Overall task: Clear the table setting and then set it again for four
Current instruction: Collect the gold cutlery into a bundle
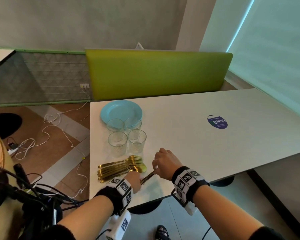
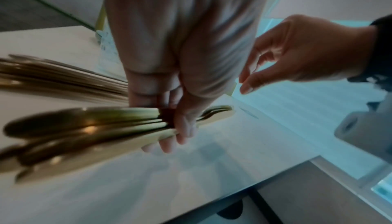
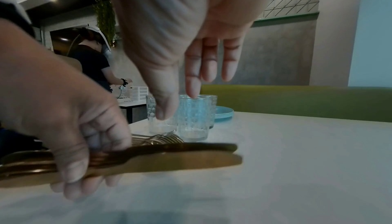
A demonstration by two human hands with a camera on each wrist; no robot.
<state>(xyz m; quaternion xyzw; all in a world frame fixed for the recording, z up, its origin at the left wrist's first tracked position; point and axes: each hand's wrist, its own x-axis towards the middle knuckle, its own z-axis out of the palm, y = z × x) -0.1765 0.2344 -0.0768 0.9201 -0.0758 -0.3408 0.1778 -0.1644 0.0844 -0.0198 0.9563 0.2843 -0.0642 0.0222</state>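
Bare forearms. Each wrist wears a black band (image 1: 190, 181) with white blocks printed in black square-code markers; a white camera housing (image 1: 120, 224) hangs under the left one. Dark sleeve edges near elbows.

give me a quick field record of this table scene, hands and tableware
left hand: grips a bundle of gold knives just above the table
right hand: open, fingers hanging over the knife tips, holding nothing
gold cutlery pile: forks and spoons lying near the table's left edge
glasses: four, upright, clustered
blue plates: stacked behind the glasses
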